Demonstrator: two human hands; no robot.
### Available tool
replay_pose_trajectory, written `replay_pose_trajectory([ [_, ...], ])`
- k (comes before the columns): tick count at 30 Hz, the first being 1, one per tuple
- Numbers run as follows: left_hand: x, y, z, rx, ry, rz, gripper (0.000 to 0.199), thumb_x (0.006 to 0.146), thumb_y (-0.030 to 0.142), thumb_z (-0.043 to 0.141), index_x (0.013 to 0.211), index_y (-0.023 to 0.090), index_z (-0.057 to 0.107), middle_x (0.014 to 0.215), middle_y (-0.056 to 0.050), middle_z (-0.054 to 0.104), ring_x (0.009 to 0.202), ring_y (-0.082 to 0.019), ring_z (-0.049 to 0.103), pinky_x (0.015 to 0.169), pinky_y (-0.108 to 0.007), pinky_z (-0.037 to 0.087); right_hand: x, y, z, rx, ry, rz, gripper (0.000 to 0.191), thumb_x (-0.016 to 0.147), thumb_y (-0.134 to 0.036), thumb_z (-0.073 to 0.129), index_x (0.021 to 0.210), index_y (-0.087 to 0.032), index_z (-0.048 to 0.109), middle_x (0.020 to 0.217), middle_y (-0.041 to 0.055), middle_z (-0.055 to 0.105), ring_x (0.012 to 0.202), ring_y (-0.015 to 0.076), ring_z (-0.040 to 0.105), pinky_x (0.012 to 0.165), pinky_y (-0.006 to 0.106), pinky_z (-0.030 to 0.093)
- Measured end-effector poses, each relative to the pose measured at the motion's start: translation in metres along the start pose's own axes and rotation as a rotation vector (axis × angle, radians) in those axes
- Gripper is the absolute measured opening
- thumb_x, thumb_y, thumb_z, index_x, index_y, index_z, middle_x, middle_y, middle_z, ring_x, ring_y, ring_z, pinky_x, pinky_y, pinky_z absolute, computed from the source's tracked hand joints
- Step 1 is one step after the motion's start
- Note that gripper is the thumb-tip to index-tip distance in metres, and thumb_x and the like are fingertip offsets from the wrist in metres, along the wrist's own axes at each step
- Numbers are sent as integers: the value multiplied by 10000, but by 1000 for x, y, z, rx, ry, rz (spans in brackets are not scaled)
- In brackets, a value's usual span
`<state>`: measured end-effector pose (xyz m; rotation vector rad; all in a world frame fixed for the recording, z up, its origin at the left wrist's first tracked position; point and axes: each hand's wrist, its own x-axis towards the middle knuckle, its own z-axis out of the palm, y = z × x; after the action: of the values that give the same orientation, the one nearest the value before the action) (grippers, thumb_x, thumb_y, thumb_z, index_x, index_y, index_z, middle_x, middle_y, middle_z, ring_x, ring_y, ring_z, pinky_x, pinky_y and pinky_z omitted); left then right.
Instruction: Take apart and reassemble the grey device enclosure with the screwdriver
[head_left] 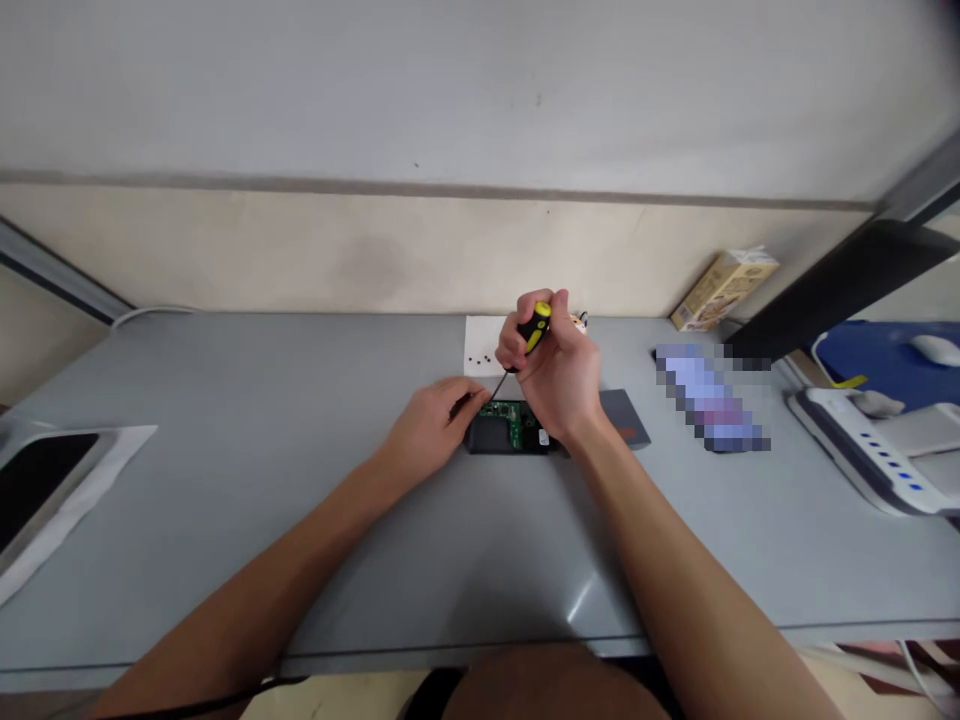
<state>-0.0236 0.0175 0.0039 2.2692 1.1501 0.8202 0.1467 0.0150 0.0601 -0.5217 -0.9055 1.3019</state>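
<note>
The right hand's fingers (534, 303) wrap tightly around the yellow-and-black handle of a small screwdriver (534, 328), whose thin shaft slants down and left to the far edge of a black electronic device (495, 438). The device's long axis runs left to right on the grey counter (225, 400), with a green circuit board (511, 420) exposed. The left hand (427, 430) is nearer, its fingers (465, 398) on the device's left part; any grip is unclear. Tiny screws (480, 358) lie on white paper (480, 335) just beyond.
</note>
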Motion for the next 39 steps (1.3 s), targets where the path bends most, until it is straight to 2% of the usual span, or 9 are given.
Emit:
replay_pose_trajectory([
  [7,0,6,-2,-31,12,-54,292,1045,375,495,928,210,705,821,6,717,746,-168,642,709,-292,463,1,-3,0,-39,70,6,545,964,-749,372,770,-249,475,624,-23,361,522,126,360,496,279,374],
  [12,0,6,-3,-30,16,-57,302,1045,387,496,935,217,721,838,6,734,741,-168,643,702,-296,466,1,-3,-1,-2,46,8,522,982,-720,374,783,-250,480,621,-23,371,521,124,370,497,277,382],
  [18,-1,-4,-2,-111,42,-35,255,1012,422,576,1001,251,765,997,-5,792,893,-203,716,813,-323,541,2,-9,-8,57,83,-12,420,1023,-606,427,800,-254,477,644,-27,377,527,122,388,534,284,428],
  [23,0,-11,0,-143,23,-29,211,988,422,636,983,275,788,1021,-3,791,938,-202,718,867,-338,555,4,-12,-13,125,88,-27,376,1034,-550,432,804,-257,478,646,-29,377,524,126,385,557,296,442],
  [29,1,-5,-8,-68,140,34,180,968,394,663,918,264,777,1023,-26,759,995,-214,675,932,-377,555,8,-22,-26,131,137,-113,328,1025,-525,458,824,-269,494,655,-28,370,545,140,399,585,307,447],
  [32,13,0,-16,41,170,64,201,962,435,664,911,274,774,990,-27,744,974,-226,652,898,-383,554,10,-32,-42,154,166,-177,306,1010,-518,489,830,-271,502,659,-27,369,553,143,404,595,311,453],
  [34,30,2,-16,104,135,102,203,959,440,671,897,275,772,972,-25,745,977,-239,643,894,-392,538,11,-39,-56,184,182,-199,290,1012,-496,488,831,-269,508,661,-27,373,557,141,409,595,309,455],
  [39,90,4,5,180,-44,209,137,953,348,700,887,255,776,968,-23,746,979,-238,646,881,-375,500,11,-55,-88,260,250,-225,245,1016,-401,481,823,-256,517,653,-29,395,544,129,414,578,288,449],
])
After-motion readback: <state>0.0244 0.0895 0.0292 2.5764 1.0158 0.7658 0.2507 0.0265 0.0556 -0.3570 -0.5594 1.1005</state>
